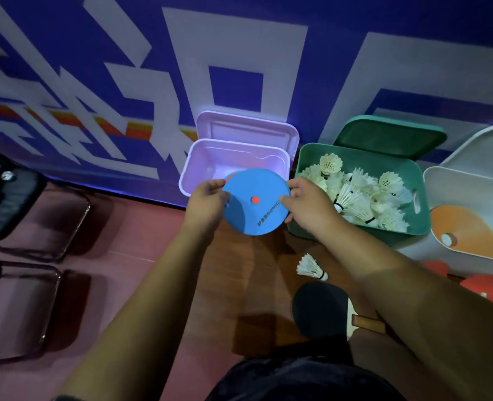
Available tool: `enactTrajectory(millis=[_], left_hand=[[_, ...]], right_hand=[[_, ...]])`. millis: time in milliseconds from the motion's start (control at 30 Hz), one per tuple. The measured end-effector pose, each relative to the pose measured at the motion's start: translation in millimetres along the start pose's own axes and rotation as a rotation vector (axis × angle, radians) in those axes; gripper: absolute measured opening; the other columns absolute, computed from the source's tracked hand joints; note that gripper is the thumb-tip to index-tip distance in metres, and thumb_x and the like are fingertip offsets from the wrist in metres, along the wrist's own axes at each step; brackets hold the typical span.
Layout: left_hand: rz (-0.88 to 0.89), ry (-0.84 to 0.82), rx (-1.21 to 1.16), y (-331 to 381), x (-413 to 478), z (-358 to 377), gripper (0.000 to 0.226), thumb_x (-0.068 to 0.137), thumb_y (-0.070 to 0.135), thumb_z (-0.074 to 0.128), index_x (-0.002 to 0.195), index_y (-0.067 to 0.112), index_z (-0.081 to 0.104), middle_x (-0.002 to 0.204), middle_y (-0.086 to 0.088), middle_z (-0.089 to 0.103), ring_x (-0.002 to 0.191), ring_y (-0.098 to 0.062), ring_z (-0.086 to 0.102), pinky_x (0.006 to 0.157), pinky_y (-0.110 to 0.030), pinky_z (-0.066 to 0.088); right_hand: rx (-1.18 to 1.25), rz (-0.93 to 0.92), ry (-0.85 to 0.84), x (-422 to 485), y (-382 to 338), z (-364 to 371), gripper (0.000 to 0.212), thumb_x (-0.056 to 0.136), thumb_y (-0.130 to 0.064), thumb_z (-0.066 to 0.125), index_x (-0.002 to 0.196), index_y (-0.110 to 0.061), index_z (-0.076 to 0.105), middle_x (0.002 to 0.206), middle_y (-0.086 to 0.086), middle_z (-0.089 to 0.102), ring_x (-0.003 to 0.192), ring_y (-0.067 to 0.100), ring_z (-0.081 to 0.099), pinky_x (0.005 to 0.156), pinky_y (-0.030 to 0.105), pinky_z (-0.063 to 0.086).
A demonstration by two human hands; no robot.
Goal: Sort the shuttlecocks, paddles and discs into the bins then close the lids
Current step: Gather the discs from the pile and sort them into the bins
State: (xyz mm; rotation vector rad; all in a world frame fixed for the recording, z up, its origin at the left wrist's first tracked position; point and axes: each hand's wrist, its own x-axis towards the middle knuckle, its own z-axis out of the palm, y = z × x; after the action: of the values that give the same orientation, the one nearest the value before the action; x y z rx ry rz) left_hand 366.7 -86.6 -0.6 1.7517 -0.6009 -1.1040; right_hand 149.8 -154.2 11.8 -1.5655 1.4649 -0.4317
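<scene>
Both hands hold a blue disc with a red dot in its middle, just in front of the open pink bin. My left hand grips its left edge and my right hand its right edge. A red edge of another disc peeks out behind the blue one. The green bin to the right is full of white shuttlecocks. The white bin at far right holds an orange disc. One shuttlecock and a black paddle with a wooden handle lie on the floor.
All three bin lids stand open against the blue and white wall. Red discs lie on the floor at the right, below the white bin. Two dark chairs stand at the left.
</scene>
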Motion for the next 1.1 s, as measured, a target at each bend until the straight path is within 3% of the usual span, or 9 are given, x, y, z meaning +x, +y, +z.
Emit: enactTrajectory(millis=[133, 233, 300, 367, 500, 667, 800, 1033, 1100], left_hand=[[0.026, 0.023, -0.021, 26.9, 31.8, -9.5, 0.036, 0.087, 0.017, 0.063, 0.122, 0.018, 0.068, 0.119, -0.005, 0.072, 0.108, -0.026, 0.069, 0.093, -0.043, 0.061], [0.027, -0.006, 0.135, 27.9, 58.4, -16.1, 0.05, 0.083, 0.02, 0.057, 0.132, 0.016, 0.066, 0.124, -0.005, 0.071, 0.116, -0.026, 0.066, 0.099, -0.042, 0.056], [-0.022, -0.024, 0.229, 12.7, 76.3, -21.1, 0.057, 0.08, 0.021, 0.054, 0.134, 0.014, 0.065, 0.133, -0.011, 0.069, 0.124, -0.033, 0.064, 0.103, -0.046, 0.055], [-0.099, -0.006, 0.247, -9.0, 89.1, -26.2, 0.059, 0.077, 0.022, 0.057, 0.134, 0.015, 0.067, 0.135, -0.015, 0.068, 0.124, -0.038, 0.065, 0.102, -0.049, 0.055], [-0.169, -0.032, 0.115, -24.3, 73.8, -24.4, 0.04, 0.087, 0.014, 0.065, 0.126, 0.008, 0.069, 0.111, -0.014, 0.076, 0.097, -0.028, 0.076, 0.08, -0.039, 0.058], [-0.203, -0.074, 0.025, -44.6, 56.8, -16.0, 0.017, 0.096, 0.007, 0.063, 0.112, 0.008, 0.068, 0.098, -0.01, 0.079, 0.075, -0.02, 0.073, 0.076, -0.038, 0.057], [-0.157, -0.109, 0.078, -53.1, 36.4, -4.2, 0.014, 0.1, 0.013, 0.059, 0.109, 0.008, 0.069, 0.1, -0.01, 0.079, 0.082, -0.024, 0.073, 0.075, -0.038, 0.058], [-0.135, -0.304, 0.262, -98.0, -8.1, 47.7, 0.01, 0.101, 0.013, 0.061, 0.101, 0.01, 0.071, 0.089, -0.004, 0.075, 0.074, -0.018, 0.066, 0.063, -0.027, 0.051], [-0.098, -0.414, 0.37, -116.4, -16.4, 65.9, 0.012, 0.1, 0.012, 0.065, 0.099, 0.015, 0.076, 0.093, 0.001, 0.075, 0.081, -0.015, 0.067, 0.073, -0.03, 0.055]], right_hand=[[0.061, 0.024, 0.067, 32.3, -27.0, 6.1, 0.031, 0.097, -0.016, 0.063, 0.127, -0.018, 0.063, 0.107, 0.003, 0.074, 0.066, 0.018, 0.075, 0.058, 0.03, 0.058], [0.092, 0.087, 0.103, 48.6, -41.6, 10.5, 0.049, 0.087, -0.021, 0.062, 0.136, -0.021, 0.06, 0.122, 0.0, 0.071, 0.094, 0.025, 0.077, 0.091, 0.04, 0.061], [-0.056, 0.101, 0.091, 51.9, -42.3, 13.6, 0.051, 0.09, -0.022, 0.062, 0.14, -0.017, 0.061, 0.132, 0.002, 0.068, 0.114, 0.026, 0.069, 0.103, 0.036, 0.053], [-0.14, 0.1, 0.066, 48.0, -37.4, 17.4, 0.038, 0.095, -0.022, 0.062, 0.132, -0.017, 0.068, 0.129, 0.002, 0.069, 0.118, 0.026, 0.065, 0.1, 0.033, 0.051], [-0.191, 0.063, 0.018, 34.1, -16.8, 24.9, 0.016, 0.096, -0.018, 0.058, 0.093, -0.021, 0.073, 0.096, -0.009, 0.071, 0.096, 0.021, 0.067, 0.083, 0.034, 0.053], [-0.224, -0.012, -0.009, 16.8, 1.0, 28.7, 0.016, 0.1, -0.024, 0.058, 0.097, -0.024, 0.074, 0.095, -0.015, 0.07, 0.092, 0.012, 0.066, 0.075, 0.027, 0.046], [-0.164, -0.027, -0.042, -4.3, 10.8, 26.2, 0.016, 0.102, -0.028, 0.058, 0.098, -0.029, 0.074, 0.096, -0.013, 0.073, 0.091, 0.004, 0.066, 0.074, 0.023, 0.05], [-0.083, 0.191, -0.104, -49.7, 84.1, 14.0, 0.019, 0.101, -0.025, 0.056, 0.092, -0.031, 0.072, 0.092, -0.005, 0.078, 0.077, 0.014, 0.075, 0.062, 0.028, 0.058], [-0.101, 0.277, -0.095, -58.5, 116.7, 3.8, 0.016, 0.096, -0.038, 0.056, 0.09, -0.038, 0.071, 0.089, -0.009, 0.078, 0.077, 0.014, 0.075, 0.064, 0.032, 0.059]])
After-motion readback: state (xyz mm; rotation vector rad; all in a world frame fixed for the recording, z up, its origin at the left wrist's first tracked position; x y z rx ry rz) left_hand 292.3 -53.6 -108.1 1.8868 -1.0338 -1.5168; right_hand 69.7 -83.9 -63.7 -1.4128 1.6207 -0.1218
